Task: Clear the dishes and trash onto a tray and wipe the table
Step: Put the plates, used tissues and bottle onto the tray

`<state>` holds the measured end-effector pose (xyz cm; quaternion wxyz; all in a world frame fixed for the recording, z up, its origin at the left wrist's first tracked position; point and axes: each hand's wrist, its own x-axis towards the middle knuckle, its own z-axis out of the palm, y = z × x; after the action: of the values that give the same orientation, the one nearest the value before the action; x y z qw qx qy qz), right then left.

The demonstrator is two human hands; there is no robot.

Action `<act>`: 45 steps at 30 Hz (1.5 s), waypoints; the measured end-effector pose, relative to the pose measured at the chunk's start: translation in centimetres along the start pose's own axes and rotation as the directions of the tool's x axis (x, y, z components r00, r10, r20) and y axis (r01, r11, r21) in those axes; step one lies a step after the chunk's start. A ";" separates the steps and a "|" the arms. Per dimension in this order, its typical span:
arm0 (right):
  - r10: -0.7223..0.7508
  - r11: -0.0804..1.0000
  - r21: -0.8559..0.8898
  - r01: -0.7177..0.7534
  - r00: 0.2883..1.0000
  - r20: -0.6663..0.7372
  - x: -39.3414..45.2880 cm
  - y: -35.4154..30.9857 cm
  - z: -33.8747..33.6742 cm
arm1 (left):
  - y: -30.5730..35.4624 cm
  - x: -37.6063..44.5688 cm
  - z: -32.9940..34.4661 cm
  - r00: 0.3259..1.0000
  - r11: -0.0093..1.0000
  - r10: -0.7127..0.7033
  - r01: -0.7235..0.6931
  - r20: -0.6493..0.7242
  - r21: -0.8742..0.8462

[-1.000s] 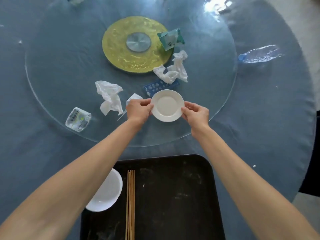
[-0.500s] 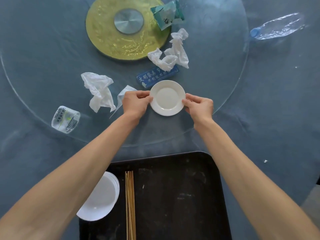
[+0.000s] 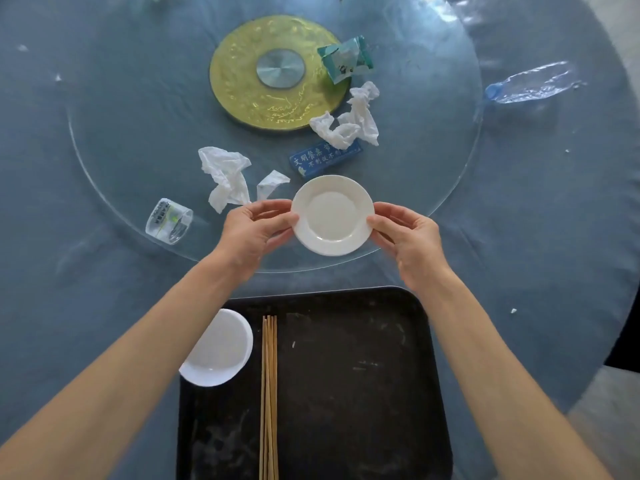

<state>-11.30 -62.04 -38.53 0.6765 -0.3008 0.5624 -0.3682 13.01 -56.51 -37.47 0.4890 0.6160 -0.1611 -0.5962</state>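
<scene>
Both hands on the small white plate (image 3: pixel 333 215), left hand (image 3: pixel 257 231) and right hand (image 3: pixel 406 233) pinching opposite rims, plate over the glass turntable (image 3: pixel 138 140) edge just beyond the black tray (image 3: pixel 363 375), which carries a white bowl (image 3: pixel 218 348) and chopsticks (image 3: pixel 269 393).

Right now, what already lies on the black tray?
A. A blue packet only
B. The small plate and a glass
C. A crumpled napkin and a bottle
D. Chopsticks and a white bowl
D: the chopsticks lie on the tray and the bowl sits at its left edge; the plate is in both hands.
</scene>
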 end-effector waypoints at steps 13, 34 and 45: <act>0.137 0.974 -0.198 -0.109 0.981 0.134 -18.4 8.0 -0.3 | -8.8 -21.0 -8.6 0.999 0.999 0.032 -0.031 -0.021 0.024; 0.108 0.584 -0.810 -0.060 0.994 0.005 -22.8 25.8 8.5 | -24.0 -25.9 -18.9 0.822 0.916 0.054 0.185 -0.567 0.356; 0.026 0.456 -0.890 -0.028 0.999 -0.018 -23.7 25.5 8.6 | -24.7 -27.1 -18.5 0.827 0.939 -0.137 0.283 -0.545 0.194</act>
<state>-1.09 -28.31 -45.08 0.4259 -0.6001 0.6771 -0.0103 13.54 -16.14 -44.98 0.3577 0.8288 -0.0312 -0.4291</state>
